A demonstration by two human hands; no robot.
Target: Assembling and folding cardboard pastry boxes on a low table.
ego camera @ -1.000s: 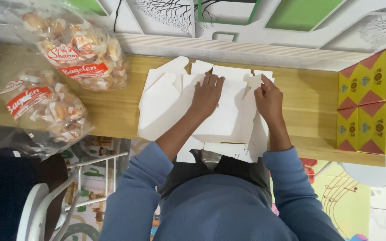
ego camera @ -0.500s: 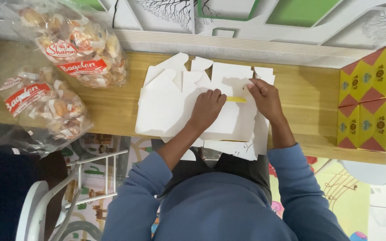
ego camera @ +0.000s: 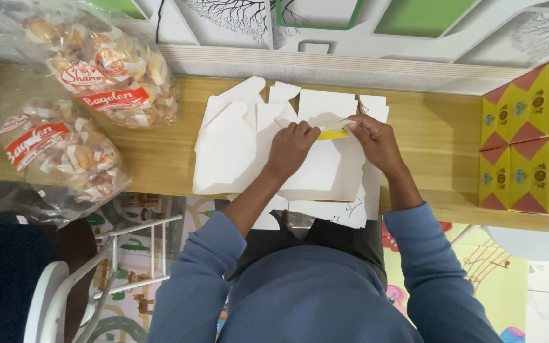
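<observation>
— What's the biggest thing in view?

— A long light wooden table (ego camera: 160, 159) running across the frame, set against a white wall panel with green insets (ego camera: 351, 38).

— And on it?

— At the left end, two clear plastic bags of small baked rolls with red-and-white labels, one (ego camera: 106, 70) nearer the wall, the other (ego camera: 58, 159) at the front edge. At the right end, a stack of yellow cardboard boxes with red triangles (ego camera: 528, 146). Between them, in the middle, lies a flat, unfolded white cardboard box blank (ego camera: 236, 152) with several flaps spread out, its near edge hanging over the table's front.

— Where are the hands?

— Both rest on the blank's middle. The left hand (ego camera: 290, 149) presses on the white card with fingers curled, its fingertips at a small flap. The right hand (ego camera: 376, 143) is just beside it, pinching the other end of that flap (ego camera: 335, 130), which lifts enough to show a yellow underside.

— So each grip is closed?

— Narrow, both on that same flap of the blank, the hands close together with the yellow strip between them.
</observation>
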